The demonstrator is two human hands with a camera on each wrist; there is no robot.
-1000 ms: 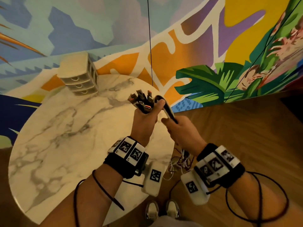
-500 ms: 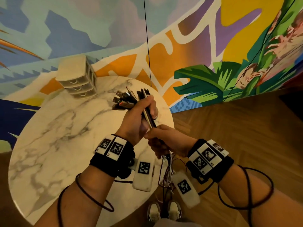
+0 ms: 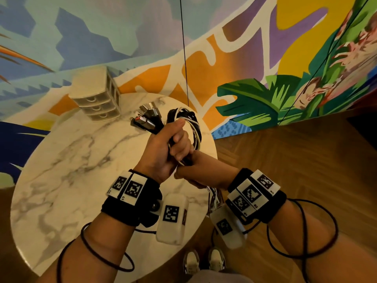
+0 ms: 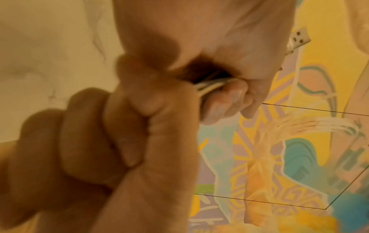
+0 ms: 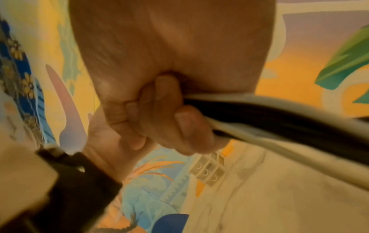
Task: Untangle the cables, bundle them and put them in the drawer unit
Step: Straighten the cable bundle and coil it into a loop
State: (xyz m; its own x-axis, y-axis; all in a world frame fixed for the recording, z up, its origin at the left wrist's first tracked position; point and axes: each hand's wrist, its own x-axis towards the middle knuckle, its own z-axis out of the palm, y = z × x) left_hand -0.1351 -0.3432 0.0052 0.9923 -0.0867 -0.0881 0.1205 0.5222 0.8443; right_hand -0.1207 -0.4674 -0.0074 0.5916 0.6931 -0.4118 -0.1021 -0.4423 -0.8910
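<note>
Head view: left hand [image 3: 163, 148] fisted round the cables [image 3: 183, 123], plugs [image 3: 145, 117] fanning out twd the drawer unit [image 3: 95, 101] at the table [image 3: 61, 160] far edge, w/ a black-and-white loop arching over the thumb. Right hand [image 3: 202, 174] sits just below, touching the left, gripping the strands that hang off the table edge. Left wrist cam only: a USB plug [image 4: 297, 39] past the knuckles. Right wrist cam: fingers [image 5: 165, 110] curled tight on black + white cables [image 5: 279, 119]; drawer unit [image 5: 207, 170] small beyond.
</note>
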